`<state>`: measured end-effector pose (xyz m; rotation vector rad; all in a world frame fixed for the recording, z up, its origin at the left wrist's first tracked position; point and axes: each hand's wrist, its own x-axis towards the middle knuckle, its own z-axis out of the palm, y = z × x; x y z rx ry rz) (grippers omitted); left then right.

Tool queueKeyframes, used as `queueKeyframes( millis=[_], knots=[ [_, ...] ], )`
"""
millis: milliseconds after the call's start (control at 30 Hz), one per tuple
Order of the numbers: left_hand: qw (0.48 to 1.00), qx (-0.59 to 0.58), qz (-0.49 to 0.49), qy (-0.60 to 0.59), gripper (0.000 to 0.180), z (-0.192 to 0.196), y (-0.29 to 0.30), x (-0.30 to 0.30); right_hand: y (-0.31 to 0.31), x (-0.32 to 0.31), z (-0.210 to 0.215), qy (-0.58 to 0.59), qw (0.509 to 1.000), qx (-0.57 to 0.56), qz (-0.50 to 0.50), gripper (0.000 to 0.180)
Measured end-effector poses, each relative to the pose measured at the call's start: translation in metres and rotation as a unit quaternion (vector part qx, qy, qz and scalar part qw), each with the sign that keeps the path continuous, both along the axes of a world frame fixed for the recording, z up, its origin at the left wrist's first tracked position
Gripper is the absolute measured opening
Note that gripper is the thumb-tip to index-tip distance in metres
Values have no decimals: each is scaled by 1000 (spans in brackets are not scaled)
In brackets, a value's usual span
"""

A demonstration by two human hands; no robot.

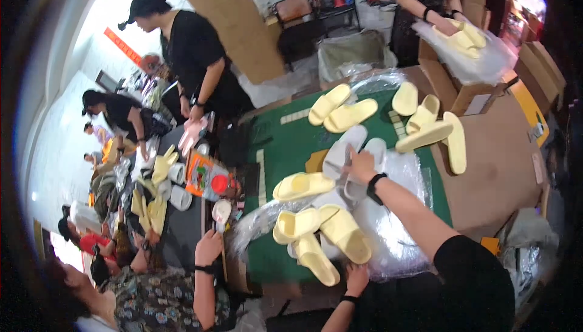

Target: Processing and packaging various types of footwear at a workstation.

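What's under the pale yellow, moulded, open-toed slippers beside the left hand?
Light grey patches, probably slippers, show beneath the pale yellow slippers beside the left hand; whatever else lies underneath is covered.

My feed gave me a pale yellow slide sandal [345, 233] at five o'clock, a light grey slide sandal [338, 158] at three, and a deep green tabletop [278, 141]. At half past eight I saw an orange-and-white pouch [199, 173]; at seven, a dark shirt [167, 298] patterned with pale flowers.
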<state>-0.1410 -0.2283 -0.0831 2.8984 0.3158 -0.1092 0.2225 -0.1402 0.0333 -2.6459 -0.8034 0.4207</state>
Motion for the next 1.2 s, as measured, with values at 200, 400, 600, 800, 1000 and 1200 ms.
queueKeyframes(
  millis=[200,400,600,800,1000,1200],
  knots=[
    [996,60,-40,49,50,4,5,-4,2,39,-35,127,982,128,48,59],
    [996,-27,38,70,54,-10,5,-13,-19,102,43,-14,956,262,-130,47],
    [998,35,-7,55,56,-32,5,-12,-122,196,76,-166,949,118,-241,65],
    [998,14,-10,62,53,-36,0,-12,-277,182,-45,-87,808,249,-527,66],
    [998,46,15,31,41,-26,4,-18,-301,120,-71,70,820,124,-555,99],
    [999,-31,20,36,45,-10,2,-10,-338,134,-79,297,789,311,-438,65]
  ],
)
